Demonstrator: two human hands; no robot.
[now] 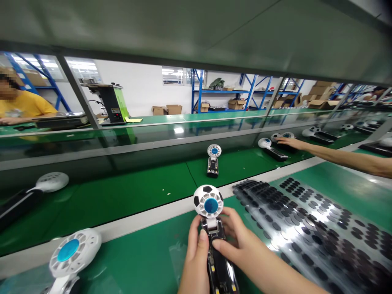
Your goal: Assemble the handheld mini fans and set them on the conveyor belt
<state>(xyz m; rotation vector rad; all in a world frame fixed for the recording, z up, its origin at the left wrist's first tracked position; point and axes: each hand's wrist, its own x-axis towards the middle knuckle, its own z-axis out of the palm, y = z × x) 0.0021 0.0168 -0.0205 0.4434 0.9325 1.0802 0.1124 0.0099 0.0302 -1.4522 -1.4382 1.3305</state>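
A small handheld fan [211,204] with a white and black football-patterned head, a blue round centre and a dark body stands tilted between my hands. My left hand [197,251] is closed round the left side of its body, thumb near the neck. From the right, my right hand [235,237] grips the same body, its thumb pressed on the front just below the neck. Pale yellow parts show along the dark body, and its lower end runs out of the picture. To the right of my hands lie clear sheets of black round stickers [301,228].
A white fan [75,252] lies on the bench at lower left. On the green conveyor belt [147,192] rest more fans, one fan [213,160] straight ahead. Another person's hand [289,143] reaches over the belt at right. A low shelf [183,32] hangs above.
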